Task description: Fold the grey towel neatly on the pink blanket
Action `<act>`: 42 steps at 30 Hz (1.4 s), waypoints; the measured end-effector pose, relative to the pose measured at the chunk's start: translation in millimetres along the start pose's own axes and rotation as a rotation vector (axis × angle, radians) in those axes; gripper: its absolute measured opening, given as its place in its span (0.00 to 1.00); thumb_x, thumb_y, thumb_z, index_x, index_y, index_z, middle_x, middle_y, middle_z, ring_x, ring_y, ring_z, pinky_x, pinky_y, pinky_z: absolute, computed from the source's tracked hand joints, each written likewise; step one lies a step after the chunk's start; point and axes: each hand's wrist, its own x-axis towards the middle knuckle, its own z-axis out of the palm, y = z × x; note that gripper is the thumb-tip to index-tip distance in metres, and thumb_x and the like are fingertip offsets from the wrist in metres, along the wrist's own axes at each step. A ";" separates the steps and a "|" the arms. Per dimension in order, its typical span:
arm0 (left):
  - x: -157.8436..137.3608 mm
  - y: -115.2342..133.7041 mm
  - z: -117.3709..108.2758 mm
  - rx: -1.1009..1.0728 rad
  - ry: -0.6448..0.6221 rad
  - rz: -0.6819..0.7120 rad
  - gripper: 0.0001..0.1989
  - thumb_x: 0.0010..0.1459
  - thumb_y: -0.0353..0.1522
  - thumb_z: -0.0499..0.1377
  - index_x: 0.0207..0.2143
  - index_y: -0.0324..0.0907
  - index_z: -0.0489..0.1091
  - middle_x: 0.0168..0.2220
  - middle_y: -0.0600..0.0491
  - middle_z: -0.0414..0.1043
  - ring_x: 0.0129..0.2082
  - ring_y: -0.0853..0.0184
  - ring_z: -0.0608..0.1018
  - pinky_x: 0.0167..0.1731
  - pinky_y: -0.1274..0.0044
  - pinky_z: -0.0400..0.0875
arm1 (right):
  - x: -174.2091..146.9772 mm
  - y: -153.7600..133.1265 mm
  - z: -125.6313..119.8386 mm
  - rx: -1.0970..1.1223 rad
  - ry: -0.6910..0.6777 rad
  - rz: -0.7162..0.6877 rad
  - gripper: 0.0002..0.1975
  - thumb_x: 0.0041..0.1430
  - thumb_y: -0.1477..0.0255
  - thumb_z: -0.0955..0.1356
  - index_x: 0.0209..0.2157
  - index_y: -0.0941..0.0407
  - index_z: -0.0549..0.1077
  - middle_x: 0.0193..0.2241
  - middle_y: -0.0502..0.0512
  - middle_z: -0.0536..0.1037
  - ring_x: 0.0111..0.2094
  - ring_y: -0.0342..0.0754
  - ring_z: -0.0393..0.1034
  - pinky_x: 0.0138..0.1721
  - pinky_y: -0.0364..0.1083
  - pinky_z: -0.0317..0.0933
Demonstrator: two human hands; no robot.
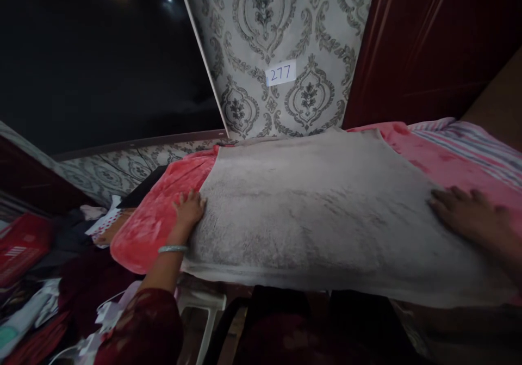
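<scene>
A grey plush towel (293, 212) lies spread out flat over a red fleece blanket (163, 212), its near edge hanging at the front. On the towel's left edge rests my left hand (190, 208), fingers spread, partly over the red blanket. My right hand (468, 212) lies at the towel's right edge, palm down with the fingers stretched out. Neither hand grips anything. Faint creases and darker brushed patches run across the towel's middle.
A striped cloth (473, 142) lies at the back right. Behind stand a large dark screen (110, 60) and a patterned wall with a paper label (281, 73) reading 277. Clothes and a red box (24, 248) are at the lower left, near a pale stool (204, 299).
</scene>
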 end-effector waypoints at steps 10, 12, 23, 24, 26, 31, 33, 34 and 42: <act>-9.6 206.9 -0.3 -0.191 -0.113 0.856 0.31 0.70 0.46 0.46 0.71 0.49 0.53 0.74 0.46 0.47 0.73 0.54 0.51 0.68 0.50 0.46 | 33.6 -278.0 66.5 -0.007 -0.215 -0.606 0.30 0.70 0.58 0.53 0.70 0.46 0.58 0.71 0.56 0.55 0.70 0.57 0.49 0.64 0.66 0.51; -5.5 213.3 6.3 -0.181 -0.062 0.848 0.32 0.69 0.47 0.46 0.71 0.48 0.53 0.74 0.46 0.47 0.73 0.53 0.51 0.68 0.51 0.46 | 45.5 -272.3 72.9 -0.019 -0.223 -0.616 0.30 0.69 0.57 0.53 0.69 0.46 0.60 0.70 0.55 0.57 0.70 0.57 0.50 0.65 0.66 0.50; 64.7 82.9 6.8 -0.164 0.000 0.109 0.29 0.69 0.44 0.45 0.69 0.45 0.59 0.72 0.45 0.52 0.72 0.48 0.54 0.66 0.49 0.50 | 54.2 -92.0 10.2 -0.150 -0.085 0.203 0.35 0.68 0.55 0.52 0.69 0.57 0.59 0.70 0.66 0.55 0.69 0.67 0.49 0.63 0.69 0.48; 65.6 71.3 8.7 -0.172 0.036 0.041 0.29 0.69 0.43 0.45 0.68 0.45 0.61 0.72 0.44 0.54 0.71 0.47 0.56 0.65 0.49 0.52 | 49.1 -90.8 4.5 -0.143 -0.085 0.220 0.35 0.69 0.56 0.51 0.69 0.59 0.59 0.70 0.68 0.55 0.68 0.67 0.49 0.63 0.68 0.48; 64.1 55.8 11.6 -0.185 0.110 -0.032 0.27 0.69 0.40 0.45 0.64 0.41 0.66 0.68 0.40 0.61 0.67 0.47 0.63 0.63 0.52 0.58 | 40.4 -94.8 -5.7 -0.135 -0.067 0.235 0.35 0.69 0.59 0.51 0.68 0.64 0.60 0.67 0.72 0.59 0.66 0.67 0.52 0.61 0.65 0.51; 53.2 51.1 9.2 -0.241 0.222 -0.157 0.23 0.64 0.37 0.52 0.54 0.33 0.74 0.53 0.32 0.74 0.57 0.46 0.74 0.53 0.60 0.69 | 28.9 -108.8 -21.4 -0.107 0.022 0.514 0.34 0.66 0.61 0.52 0.57 0.72 0.71 0.53 0.84 0.70 0.56 0.71 0.61 0.48 0.60 0.58; 50.4 51.0 7.6 -0.288 0.255 -0.258 0.22 0.62 0.37 0.54 0.52 0.32 0.75 0.51 0.31 0.75 0.56 0.44 0.74 0.52 0.59 0.69 | 27.3 -110.3 -23.4 -0.073 0.075 0.582 0.34 0.66 0.61 0.53 0.58 0.72 0.70 0.52 0.85 0.70 0.56 0.72 0.61 0.48 0.60 0.57; 49.7 49.6 7.2 -0.310 0.264 -0.302 0.21 0.62 0.37 0.54 0.51 0.32 0.75 0.50 0.30 0.75 0.56 0.43 0.74 0.51 0.58 0.70 | 27.0 -110.6 -23.9 -0.045 0.117 0.603 0.34 0.65 0.60 0.54 0.59 0.71 0.70 0.53 0.85 0.70 0.56 0.71 0.62 0.48 0.60 0.57; 52.5 22.3 8.6 -0.522 0.228 -0.434 0.24 0.60 0.37 0.58 0.53 0.30 0.75 0.49 0.30 0.77 0.51 0.41 0.79 0.46 0.57 0.73 | 29.5 -110.0 -28.6 0.150 0.186 0.749 0.31 0.61 0.65 0.59 0.58 0.71 0.74 0.50 0.81 0.76 0.50 0.67 0.70 0.47 0.56 0.60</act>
